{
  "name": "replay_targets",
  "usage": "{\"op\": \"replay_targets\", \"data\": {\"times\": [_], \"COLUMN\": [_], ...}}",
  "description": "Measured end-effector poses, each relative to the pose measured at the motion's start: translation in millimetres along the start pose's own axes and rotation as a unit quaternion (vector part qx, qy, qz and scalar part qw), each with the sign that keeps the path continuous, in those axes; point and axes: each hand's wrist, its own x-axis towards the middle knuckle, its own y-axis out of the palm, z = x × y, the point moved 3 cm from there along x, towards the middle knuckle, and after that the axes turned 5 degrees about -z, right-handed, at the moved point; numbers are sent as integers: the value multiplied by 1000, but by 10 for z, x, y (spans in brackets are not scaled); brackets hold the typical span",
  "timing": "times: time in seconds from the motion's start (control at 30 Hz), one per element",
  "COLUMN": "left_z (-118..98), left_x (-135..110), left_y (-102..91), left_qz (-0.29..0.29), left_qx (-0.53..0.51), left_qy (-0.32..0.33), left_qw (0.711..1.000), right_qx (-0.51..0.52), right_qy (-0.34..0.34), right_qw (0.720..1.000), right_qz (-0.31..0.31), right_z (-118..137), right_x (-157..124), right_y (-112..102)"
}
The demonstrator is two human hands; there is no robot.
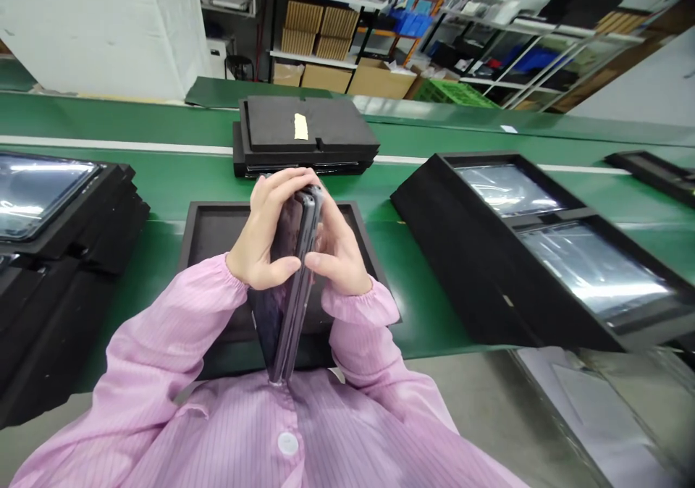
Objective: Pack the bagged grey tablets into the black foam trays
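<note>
- Gripping a thin dark glossy flat panel (293, 256) edge-on, the left hand (265, 238) is closed around its left face, fingers curled over the top edge.
- The right hand (337, 253) presses on the opposite face with the thumb across the near edge, so the panel is clamped between both palms.
- The panel stands nearly upright, its lower end against the pink striped smock (282, 430) at the chest and its upper end above a shallow black foam tray (217, 227).
- That tray lies on the green conveyor belt (423, 285), directly in front of the person.
- Beyond it sits a stack of black foam trays (326, 129) with a strip of pale tape (300, 126) on top.
- A pile of black trays (108, 205) holding shiny screens (38, 191) sits to the left.
- A long tilted black tray (461, 256) with two film-covered panels (591, 271) lies to the right.
</note>
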Motion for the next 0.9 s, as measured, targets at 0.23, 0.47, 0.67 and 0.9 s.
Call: {"op": "replay_targets", "data": {"times": [0.23,0.47,0.67,0.9], "left_z": [-5,-21,-56,-67], "left_x": [-13,7,-22,-26], "left_y": [37,49,54,20], "left_qz": [-18,-60,-67,-78], "left_qx": [14,-37,-78,-107], "left_qy": [9,-6,-41,-57], "left_qw": [1000,997,994,990], "right_qx": [92,110,132,110], "right_qy": [38,32,28,18], "right_qw": [994,993,991,994], "right_qz": [41,40,2,-5], "right_z": [-26,46,31,42], "right_x": [50,58,34,29], "right_y": [-6,44,103,174]}}
